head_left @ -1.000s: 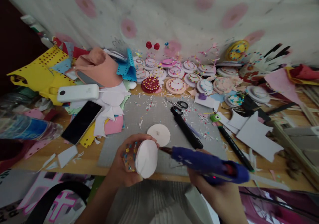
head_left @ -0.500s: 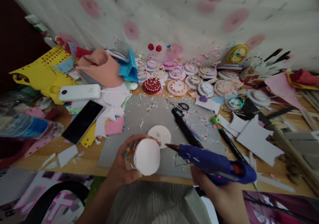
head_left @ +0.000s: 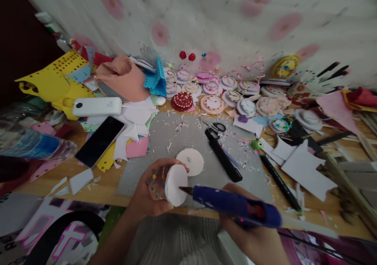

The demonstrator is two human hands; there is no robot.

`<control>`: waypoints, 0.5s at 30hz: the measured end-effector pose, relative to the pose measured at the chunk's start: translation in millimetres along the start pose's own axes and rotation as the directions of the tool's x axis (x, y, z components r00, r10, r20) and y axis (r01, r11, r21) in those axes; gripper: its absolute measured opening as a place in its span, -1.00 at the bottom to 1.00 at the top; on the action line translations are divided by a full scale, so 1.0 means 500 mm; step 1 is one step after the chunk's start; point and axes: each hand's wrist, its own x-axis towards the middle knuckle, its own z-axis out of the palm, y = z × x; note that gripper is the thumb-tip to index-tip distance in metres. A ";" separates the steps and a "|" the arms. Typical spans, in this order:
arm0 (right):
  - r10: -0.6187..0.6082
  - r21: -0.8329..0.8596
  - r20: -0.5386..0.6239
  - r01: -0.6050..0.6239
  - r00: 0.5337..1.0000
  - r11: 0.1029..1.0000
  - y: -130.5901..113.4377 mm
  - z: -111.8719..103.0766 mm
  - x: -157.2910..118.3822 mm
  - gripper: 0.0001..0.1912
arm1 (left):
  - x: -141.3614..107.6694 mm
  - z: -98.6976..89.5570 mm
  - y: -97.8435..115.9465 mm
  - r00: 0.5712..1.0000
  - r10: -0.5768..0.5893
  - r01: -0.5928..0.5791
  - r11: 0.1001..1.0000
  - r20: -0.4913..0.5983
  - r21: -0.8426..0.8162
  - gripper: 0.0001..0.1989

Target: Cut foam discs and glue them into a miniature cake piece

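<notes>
My left hand (head_left: 144,190) is wrapped round a small paper cake (head_left: 176,185), tilted so its flat white round face points right. Coloured stars and dots show on its side, between my fingers. In my right hand (head_left: 250,233) is a blue hot glue gun (head_left: 232,202) with a small red light showing. Its nozzle tip is at the white face, in front of its middle; I cannot tell whether they touch. Just behind the cake, a white paper disc (head_left: 196,162) with a small greyish blob in its middle lies on the grey cutting mat (head_left: 165,129).
Black-handled scissors (head_left: 218,127) and a black cutter (head_left: 224,155) lie on the mat among paper scraps. Several decorated paper cakes (head_left: 212,104) stand along the back. At left are a phone (head_left: 100,141), a power bank (head_left: 97,106) and a water bottle (head_left: 35,143). A marker (head_left: 279,182) lies right.
The glue gun has moved left, bringing its nozzle to the cake's white face. My left hand has turned the cake so more of its starred side shows. The view has shifted slightly.
</notes>
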 end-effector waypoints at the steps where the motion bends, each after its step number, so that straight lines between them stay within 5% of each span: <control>1: 0.020 0.009 -0.010 -0.020 1.000 1.000 0.002 0.001 -0.001 -0.91 | -0.001 0.000 0.000 1.000 -0.007 0.007 1.000 -0.005 -0.002 -0.36; 7: 0.270 0.189 -0.247 -0.227 0.931 0.955 0.032 -0.030 0.011 -0.70 | -0.011 -0.011 -0.003 0.997 -0.033 0.033 0.999 -0.072 0.004 -0.33; 11: 0.351 0.391 -0.297 -0.222 0.888 0.893 0.066 -0.067 0.030 -0.59 | -0.008 -0.018 -0.010 0.988 -0.085 0.076 0.995 -0.127 -0.072 -0.34; 15: 0.379 0.335 -0.406 -0.250 0.832 0.908 0.102 -0.105 0.038 -0.56 | -0.007 -0.023 -0.020 0.954 -0.216 0.159 0.952 -0.208 -0.262 -0.40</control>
